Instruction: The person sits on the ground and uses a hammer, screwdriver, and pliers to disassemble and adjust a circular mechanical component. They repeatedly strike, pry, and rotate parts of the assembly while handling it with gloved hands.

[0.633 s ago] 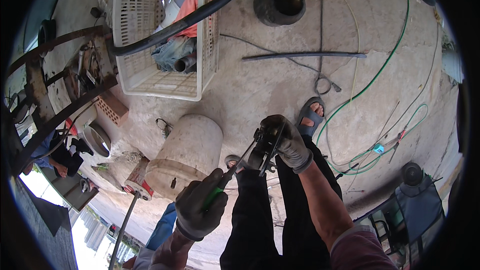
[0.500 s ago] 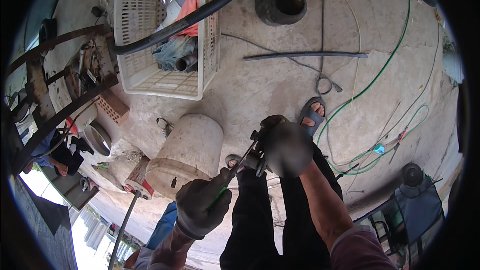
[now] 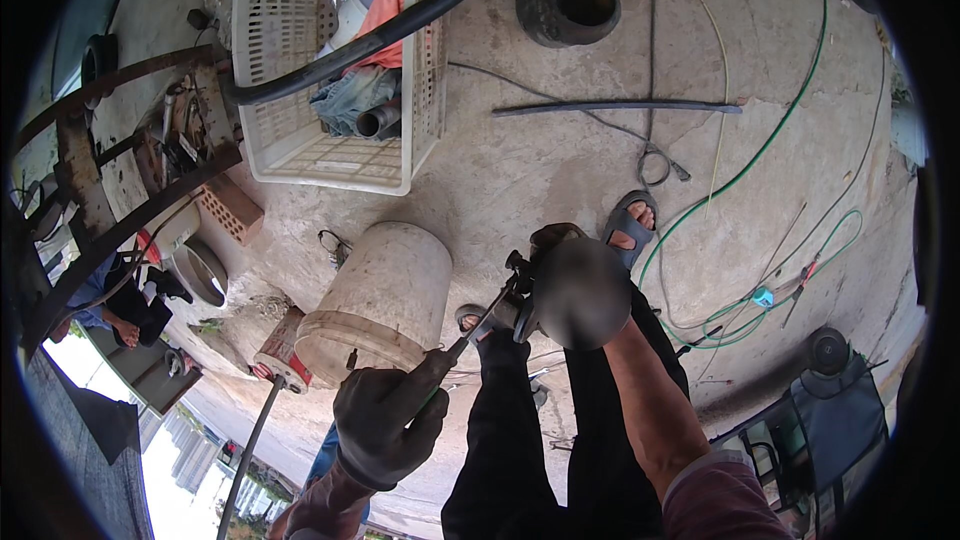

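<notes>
Our left hand (image 3: pixel 390 428) is closed round a screwdriver (image 3: pixel 482 328) reaching a black fitting (image 3: pixel 517 290); we cannot tell how our blurred right hand (image 3: pixel 575 285) grips; the work looks unfinished.

White crate (image 3: pixel 406 162) near black pot (image 3: pixel 548 2)

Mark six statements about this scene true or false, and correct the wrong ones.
1. The left hand grips a tool. True.
2. The left hand is bare. False: it wears a dark glove.
3. Blue cloth lies in the crate. True.
4. The crate is black. False: it is off-white.
5. The right foot wears a grey sandal. True.
6. The dark pot is inside the crate. False: the dark pot is on the floor, to the right of the crate.
</notes>
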### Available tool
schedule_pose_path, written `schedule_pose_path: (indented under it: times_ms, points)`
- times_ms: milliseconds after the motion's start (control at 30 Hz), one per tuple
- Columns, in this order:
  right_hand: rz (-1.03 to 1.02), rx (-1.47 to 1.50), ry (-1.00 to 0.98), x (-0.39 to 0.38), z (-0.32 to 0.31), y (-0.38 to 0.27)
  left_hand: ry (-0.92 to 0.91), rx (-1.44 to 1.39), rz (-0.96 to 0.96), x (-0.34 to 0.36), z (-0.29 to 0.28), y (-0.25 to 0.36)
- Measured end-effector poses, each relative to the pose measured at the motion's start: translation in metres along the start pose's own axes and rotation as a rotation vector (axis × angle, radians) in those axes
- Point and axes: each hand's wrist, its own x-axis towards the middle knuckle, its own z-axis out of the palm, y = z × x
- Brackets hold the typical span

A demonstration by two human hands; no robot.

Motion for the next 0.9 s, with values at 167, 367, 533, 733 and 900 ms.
schedule_pose_path:
  times_ms: [167, 367, 533, 733, 900]
  points:
    - [-0.584, -0.87, -0.16, 0.001, -0.011, -0.004, -0.013, -0.082, -0.016, 0.018, 0.009, 0.0]
    - [-0.361, -0.842, -0.076, -0.002, -0.008, -0.001, -0.02, 0.042, 0.032, 0.009, 0.009, 0.0]
    - [0.027, -0.138, 0.03, 0.003, 0.005, -0.005, 0.011, 0.102, 0.055, 0.002, 0.002, -0.002]
    - [-0.471, -0.886, -0.098, 0.0, -0.013, 0.008, 0.023, 0.112, 0.083, 0.012, -0.002, -0.003]
    - [-0.542, -0.995, -0.144, -0.001, -0.014, 0.01, -0.049, 0.133, 0.176, 0.025, -0.003, -0.002]
